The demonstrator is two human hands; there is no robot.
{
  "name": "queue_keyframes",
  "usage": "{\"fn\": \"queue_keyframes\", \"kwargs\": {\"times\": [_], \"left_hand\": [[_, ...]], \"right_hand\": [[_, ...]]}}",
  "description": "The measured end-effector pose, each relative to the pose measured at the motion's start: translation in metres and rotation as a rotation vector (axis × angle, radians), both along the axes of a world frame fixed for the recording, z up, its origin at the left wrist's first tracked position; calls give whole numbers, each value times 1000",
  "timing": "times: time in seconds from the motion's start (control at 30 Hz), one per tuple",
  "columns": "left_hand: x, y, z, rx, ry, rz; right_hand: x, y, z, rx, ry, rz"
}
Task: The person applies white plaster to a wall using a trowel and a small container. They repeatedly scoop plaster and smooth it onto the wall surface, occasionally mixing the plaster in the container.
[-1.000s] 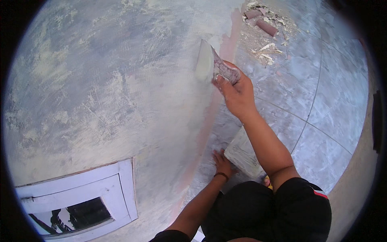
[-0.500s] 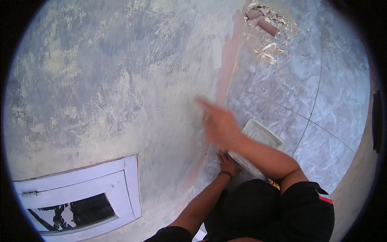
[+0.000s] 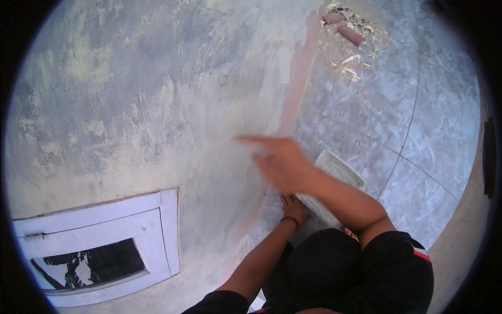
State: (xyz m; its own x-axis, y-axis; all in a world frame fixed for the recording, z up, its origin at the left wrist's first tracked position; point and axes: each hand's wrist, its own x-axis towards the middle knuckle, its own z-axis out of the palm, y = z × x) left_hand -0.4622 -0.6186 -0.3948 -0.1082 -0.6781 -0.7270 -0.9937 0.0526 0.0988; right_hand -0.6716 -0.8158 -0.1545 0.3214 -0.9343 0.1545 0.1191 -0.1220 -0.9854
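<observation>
My right hand [image 3: 282, 165], blurred by motion, is at the lower part of the patchy grey wall [image 3: 157, 131]. Its index finger stretches left along the surface while the other fingers curl in. Something greyish shows between the fingers, too smeared to name. Below it, my left hand [image 3: 294, 209], with a band at the wrist, rests low by the foot of the wall, fingers apart and nothing visible in them. Beside both hands lies a shallow, pale rectangular tray [image 3: 342, 170], partly hidden under my right forearm.
A white-framed window [image 3: 170, 230] with dark glass is set in the wall at lower left. Reddish broken cylindrical pieces [image 3: 350, 35] and pale flakes lie on the grey tiled floor [image 3: 387, 115] at the far right. A reddish strip [image 3: 295, 83] runs along the wall's base.
My right hand has shifted left and slightly down on the wall, its index finger now pointing more to the left. My left hand stays in place. The view has moved slightly.
</observation>
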Motion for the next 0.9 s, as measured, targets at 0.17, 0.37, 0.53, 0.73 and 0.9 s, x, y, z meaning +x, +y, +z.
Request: {"fn": "queue_keyframes", "kwargs": {"times": [0.17,0.37,0.53,0.73,0.9], "left_hand": [[4,2,0,19,-136,-31],[4,-5,49,-10,781,1266],[-68,3,69,-91,673,1309],[-79,-5,89,-148,1054,1467],[-56,-2,130,-313,847,1296]], "right_hand": [[-101,27,-74,447,-83,-424],[-145,119,-114,601,9,-500],[-134,139,-110,382,288,-389],[-124,140,-112,344,316,-430],[-132,154,-71,607,-152,-622]]}}
